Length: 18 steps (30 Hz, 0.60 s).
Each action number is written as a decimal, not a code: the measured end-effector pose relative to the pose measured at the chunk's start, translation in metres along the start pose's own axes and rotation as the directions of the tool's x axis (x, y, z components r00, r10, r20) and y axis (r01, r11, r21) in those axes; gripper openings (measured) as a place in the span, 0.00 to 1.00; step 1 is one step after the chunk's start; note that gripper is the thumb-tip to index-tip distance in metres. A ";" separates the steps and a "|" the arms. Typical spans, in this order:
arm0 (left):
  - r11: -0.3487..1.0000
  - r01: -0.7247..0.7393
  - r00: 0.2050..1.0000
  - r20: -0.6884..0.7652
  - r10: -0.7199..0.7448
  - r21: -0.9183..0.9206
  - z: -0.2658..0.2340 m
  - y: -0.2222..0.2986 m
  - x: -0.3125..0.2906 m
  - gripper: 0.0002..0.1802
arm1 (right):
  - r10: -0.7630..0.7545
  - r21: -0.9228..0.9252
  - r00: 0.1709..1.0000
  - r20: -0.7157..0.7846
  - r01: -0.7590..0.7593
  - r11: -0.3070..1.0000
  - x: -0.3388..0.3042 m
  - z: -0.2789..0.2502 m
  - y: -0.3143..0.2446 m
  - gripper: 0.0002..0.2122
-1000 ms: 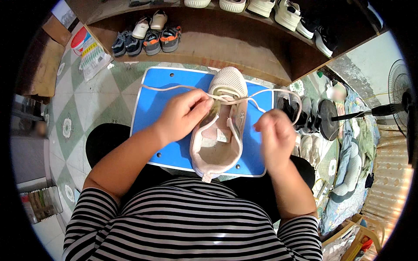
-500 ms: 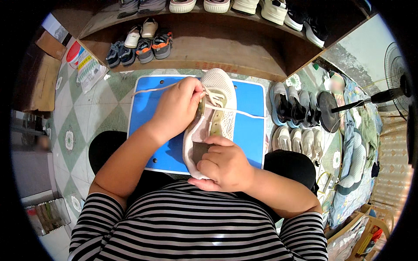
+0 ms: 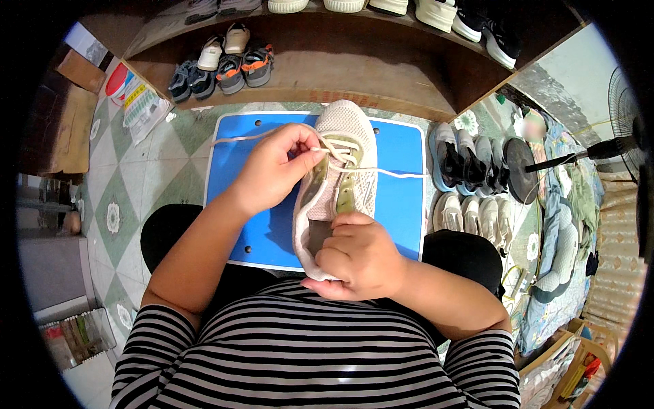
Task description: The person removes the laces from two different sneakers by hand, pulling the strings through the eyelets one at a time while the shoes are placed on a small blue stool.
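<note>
A cream mesh sneaker (image 3: 347, 123) rests on a blue board (image 3: 398, 225) in front of me, its toe pointing away. Its pale shoelace (image 3: 344, 144) is threaded through the eyelets nearest the toe; the eyelets closer to the ankle show no lace. One loose lace end trails to the left over the board, the other to the right. My left hand (image 3: 276, 167) pinches the lace at the left row of eyelets. My right hand (image 3: 361, 255) grips the sneaker by its heel collar, fingers inside the opening and thumb outside the heel.
A wooden shoe rack (image 3: 340, 61) with several pairs stands beyond the board. More shoes (image 3: 470, 211) line the tiled floor at right, beside a black standing fan (image 3: 599, 153) and a heap of cloth (image 3: 565, 273). A cardboard box (image 3: 61, 129) is at far left.
The view has shifted slightly. My left thumb and fingers have changed position on the lace at the left eyelets. My right hand keeps its hold on the heel.
</note>
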<state>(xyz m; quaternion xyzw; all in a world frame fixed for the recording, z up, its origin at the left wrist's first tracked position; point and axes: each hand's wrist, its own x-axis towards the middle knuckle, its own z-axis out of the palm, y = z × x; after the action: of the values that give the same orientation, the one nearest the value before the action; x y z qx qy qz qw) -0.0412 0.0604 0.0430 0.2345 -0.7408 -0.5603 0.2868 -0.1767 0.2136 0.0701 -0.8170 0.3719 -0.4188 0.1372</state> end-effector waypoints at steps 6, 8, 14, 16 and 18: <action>0.978 0.013 0.989 -0.150 0.019 0.206 0.002 0.014 0.005 0.04 | -0.013 -0.003 1.000 0.009 0.013 1.000 0.001 -0.002 0.002 0.14; 0.993 0.111 0.988 -0.110 -0.106 0.041 -0.001 0.018 0.006 0.04 | 0.003 -0.006 1.000 0.015 -0.003 1.000 0.000 -0.003 0.001 0.14; 0.990 0.092 0.995 0.036 -0.089 -0.106 -0.005 0.005 -0.001 0.04 | 0.003 -0.010 1.000 -0.009 -0.003 1.000 0.001 -0.001 0.000 0.14; 0.996 0.054 0.999 0.006 -0.054 -0.074 -0.006 0.001 -0.001 0.04 | 0.005 -0.014 1.000 0.001 -0.004 1.000 0.001 -0.002 0.000 0.14; 0.994 0.079 0.992 -0.089 -0.086 -0.078 -0.007 0.005 0.000 0.05 | 0.008 -0.012 1.000 0.021 -0.008 1.000 0.000 -0.003 0.001 0.14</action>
<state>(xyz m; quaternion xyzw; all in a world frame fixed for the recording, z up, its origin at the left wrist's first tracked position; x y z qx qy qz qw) -0.0369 0.0568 0.0496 0.2795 -0.6951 -0.5875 0.3057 -0.1794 0.2131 0.0717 -0.8207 0.3760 -0.4074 0.1381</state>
